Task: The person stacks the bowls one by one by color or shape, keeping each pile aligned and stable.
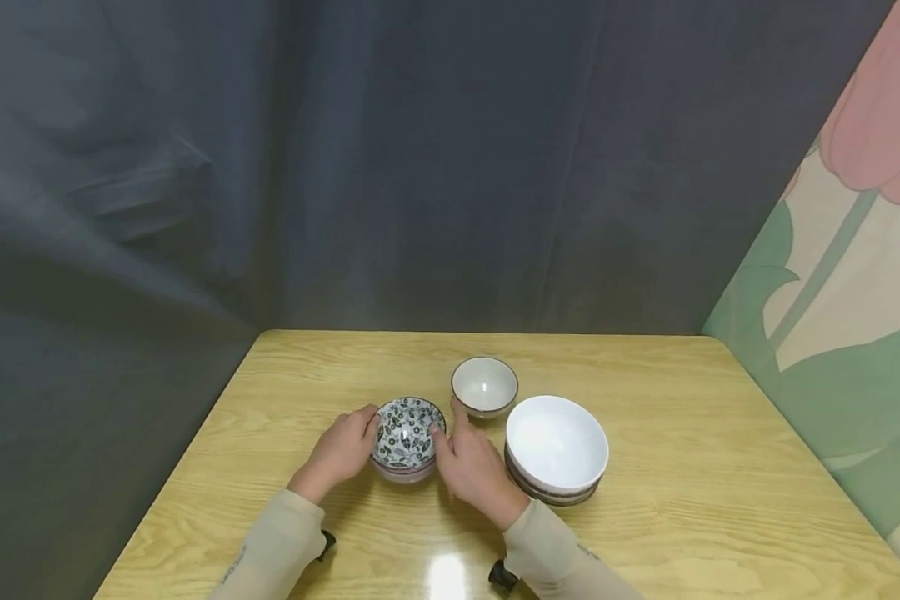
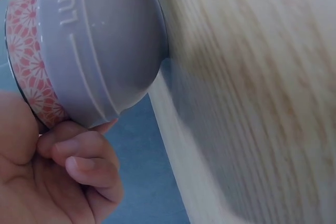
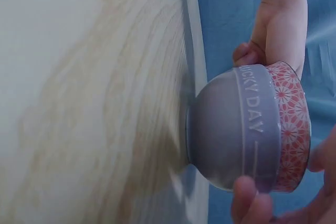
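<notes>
Between my two hands is a small bowl [image 1: 407, 429] with a dark leafy pattern inside. From the side, a red flower band [image 3: 290, 129] shows above a grey-mauve wall [image 2: 110, 40] with raised lettering. Its foot is right at the tabletop. My left hand [image 1: 348, 446] pinches the rim on the left, thumb above and fingers curled beneath the band. On the other side my right hand [image 1: 474, 462] holds the bowl, with the thumb over the rim and fingers along the outside. The right index finger points toward a cream bowl behind it.
The cream bowl [image 1: 484, 385] with a dark rim stands just behind my right hand. To the right, a larger white bowl [image 1: 557, 442] sits on darker bowlware [image 1: 562, 500], close to my right wrist. A wooden table [image 1: 682, 467] lies beneath, backed by a dark curtain [image 1: 450, 167].
</notes>
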The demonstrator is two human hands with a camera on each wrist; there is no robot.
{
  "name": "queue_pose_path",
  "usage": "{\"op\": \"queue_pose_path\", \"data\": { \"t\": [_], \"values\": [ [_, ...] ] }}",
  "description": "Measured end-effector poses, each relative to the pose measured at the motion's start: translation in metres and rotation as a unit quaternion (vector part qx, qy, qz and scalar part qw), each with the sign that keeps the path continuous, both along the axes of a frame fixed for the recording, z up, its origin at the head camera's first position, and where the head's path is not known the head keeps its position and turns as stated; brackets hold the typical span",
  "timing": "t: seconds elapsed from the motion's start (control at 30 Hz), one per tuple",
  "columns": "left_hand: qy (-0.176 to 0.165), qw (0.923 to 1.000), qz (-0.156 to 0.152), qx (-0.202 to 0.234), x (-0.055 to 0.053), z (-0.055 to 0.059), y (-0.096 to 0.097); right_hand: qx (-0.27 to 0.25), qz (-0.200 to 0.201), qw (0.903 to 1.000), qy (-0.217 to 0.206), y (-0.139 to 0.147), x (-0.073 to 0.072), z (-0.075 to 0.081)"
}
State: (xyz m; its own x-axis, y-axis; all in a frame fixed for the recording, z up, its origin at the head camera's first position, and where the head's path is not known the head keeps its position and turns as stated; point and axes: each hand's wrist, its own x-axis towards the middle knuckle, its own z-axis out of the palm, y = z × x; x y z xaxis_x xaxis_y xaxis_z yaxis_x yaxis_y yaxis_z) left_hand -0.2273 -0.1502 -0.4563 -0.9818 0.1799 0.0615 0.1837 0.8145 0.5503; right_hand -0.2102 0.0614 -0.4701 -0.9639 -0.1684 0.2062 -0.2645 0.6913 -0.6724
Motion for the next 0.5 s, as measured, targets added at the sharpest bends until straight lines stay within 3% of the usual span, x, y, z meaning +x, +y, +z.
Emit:
{"op": "queue_pose_path", "data": {
  "t": [0.27,0.5],
  "values": [
    [0.0,1.0,-0.008,0.004,-0.001,0.003,-0.001,-0.054,-0.074,0.9918,-0.088,-0.003,-0.007,-0.007],
    [0.004,0.9998,-0.017,0.01,-0.002,0.004,-0.001,-0.091,-0.086,0.9846,-0.122,-0.002,-0.016,-0.009]
  ]
}}
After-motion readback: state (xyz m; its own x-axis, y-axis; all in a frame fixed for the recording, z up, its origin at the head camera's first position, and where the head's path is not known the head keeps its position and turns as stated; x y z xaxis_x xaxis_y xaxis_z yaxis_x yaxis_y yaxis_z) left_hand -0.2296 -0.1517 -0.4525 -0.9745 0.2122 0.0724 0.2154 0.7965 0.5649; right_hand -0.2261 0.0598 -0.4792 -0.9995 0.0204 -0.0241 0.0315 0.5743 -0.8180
